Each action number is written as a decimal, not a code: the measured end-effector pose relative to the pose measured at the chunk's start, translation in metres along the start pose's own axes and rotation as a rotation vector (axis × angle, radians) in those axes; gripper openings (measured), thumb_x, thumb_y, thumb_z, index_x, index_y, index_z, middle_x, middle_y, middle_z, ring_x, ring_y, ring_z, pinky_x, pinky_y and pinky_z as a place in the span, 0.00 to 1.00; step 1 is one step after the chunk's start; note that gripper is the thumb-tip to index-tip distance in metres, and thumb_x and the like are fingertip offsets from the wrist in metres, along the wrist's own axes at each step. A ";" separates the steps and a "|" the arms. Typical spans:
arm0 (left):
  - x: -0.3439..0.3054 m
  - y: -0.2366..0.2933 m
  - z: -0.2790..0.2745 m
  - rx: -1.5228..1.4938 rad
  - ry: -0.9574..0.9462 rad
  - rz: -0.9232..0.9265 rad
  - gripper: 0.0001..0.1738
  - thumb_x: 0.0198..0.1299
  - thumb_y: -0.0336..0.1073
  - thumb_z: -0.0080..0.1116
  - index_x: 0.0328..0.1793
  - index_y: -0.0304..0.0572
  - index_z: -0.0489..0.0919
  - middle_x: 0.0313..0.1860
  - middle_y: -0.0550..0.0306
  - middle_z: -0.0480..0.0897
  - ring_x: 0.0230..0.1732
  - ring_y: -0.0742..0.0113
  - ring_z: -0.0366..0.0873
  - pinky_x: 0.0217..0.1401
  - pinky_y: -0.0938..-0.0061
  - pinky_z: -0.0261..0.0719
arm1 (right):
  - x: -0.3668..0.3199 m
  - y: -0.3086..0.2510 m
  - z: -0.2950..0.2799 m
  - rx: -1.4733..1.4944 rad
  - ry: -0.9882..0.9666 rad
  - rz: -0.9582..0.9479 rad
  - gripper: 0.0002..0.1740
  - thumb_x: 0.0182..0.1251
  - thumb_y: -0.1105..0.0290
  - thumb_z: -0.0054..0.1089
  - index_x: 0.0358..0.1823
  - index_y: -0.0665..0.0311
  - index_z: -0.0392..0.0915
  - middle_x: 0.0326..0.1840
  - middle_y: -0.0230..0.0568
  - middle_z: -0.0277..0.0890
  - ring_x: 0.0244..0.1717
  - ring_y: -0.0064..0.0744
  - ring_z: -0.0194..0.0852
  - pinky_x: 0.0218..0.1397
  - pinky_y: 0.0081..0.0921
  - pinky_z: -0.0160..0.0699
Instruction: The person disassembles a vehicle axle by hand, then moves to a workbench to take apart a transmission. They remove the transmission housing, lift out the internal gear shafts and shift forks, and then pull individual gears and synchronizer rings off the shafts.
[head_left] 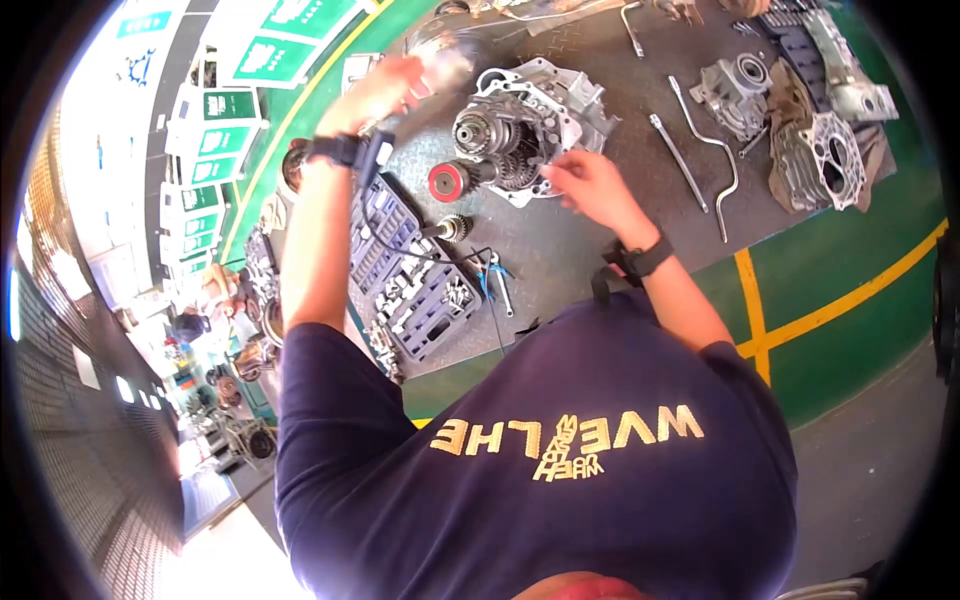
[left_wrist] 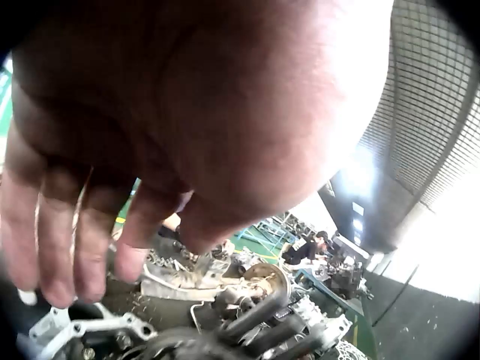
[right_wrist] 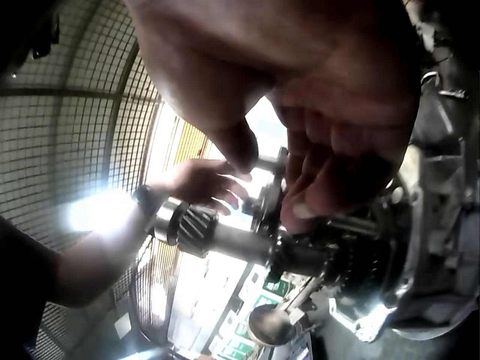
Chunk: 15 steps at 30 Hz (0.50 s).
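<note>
An opened gearbox housing (head_left: 585,105) stands on the dark bench, with gear shafts (head_left: 478,132) rising out of it. My left hand (head_left: 385,92) is raised beside the housing, its fingers extended; the left wrist view shows nothing in its palm. A blurred greyish patch overlaps its fingertips in the head view. My right hand (head_left: 598,188) is at the near side of the gears. In the right wrist view its fingers (right_wrist: 304,206) bend down beside a shift fork (right_wrist: 271,187), the thumb opposite; I cannot tell whether they pinch it. A helical gear (right_wrist: 196,229) shows below.
A red-ended part (head_left: 447,182) and a small gear (head_left: 456,228) are near the housing. An open socket set (head_left: 425,300) lies nearer me. To the right are a straight bar (head_left: 680,165), a bent speed handle (head_left: 715,145) and metal castings (head_left: 820,165).
</note>
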<state>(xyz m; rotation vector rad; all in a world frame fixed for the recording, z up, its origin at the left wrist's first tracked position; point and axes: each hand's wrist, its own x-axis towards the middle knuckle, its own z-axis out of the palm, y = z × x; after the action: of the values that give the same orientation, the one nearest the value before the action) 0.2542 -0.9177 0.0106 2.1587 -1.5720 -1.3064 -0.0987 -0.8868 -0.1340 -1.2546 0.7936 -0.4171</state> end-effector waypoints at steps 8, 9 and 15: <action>-0.001 -0.062 0.102 -0.548 0.135 0.117 0.19 0.74 0.42 0.58 0.59 0.34 0.83 0.48 0.59 0.86 0.44 0.75 0.82 0.48 0.76 0.83 | 0.073 -0.002 0.064 -0.253 0.117 -0.112 0.24 0.75 0.54 0.61 0.30 0.70 0.76 0.24 0.44 0.80 0.26 0.34 0.79 0.32 0.34 0.75; -0.001 -0.064 0.104 -0.559 0.170 0.159 0.15 0.72 0.39 0.62 0.53 0.33 0.85 0.39 0.62 0.86 0.39 0.78 0.80 0.42 0.79 0.80 | 0.073 -0.003 0.064 -0.179 0.098 -0.065 0.24 0.75 0.54 0.60 0.30 0.70 0.76 0.24 0.42 0.80 0.24 0.31 0.77 0.30 0.32 0.74; 0.004 -0.061 0.108 -0.419 0.303 0.158 0.14 0.70 0.39 0.63 0.47 0.31 0.86 0.31 0.63 0.84 0.35 0.79 0.78 0.39 0.80 0.76 | 0.068 -0.005 0.064 0.139 0.065 0.012 0.21 0.79 0.56 0.58 0.29 0.63 0.76 0.21 0.28 0.73 0.19 0.14 0.65 0.21 0.17 0.63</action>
<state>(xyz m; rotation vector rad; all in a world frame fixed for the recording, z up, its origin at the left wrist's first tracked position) 0.2188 -0.8582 -0.0924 1.8302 -1.1979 -1.0813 -0.0061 -0.8907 -0.1431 -1.1107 0.8129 -0.4976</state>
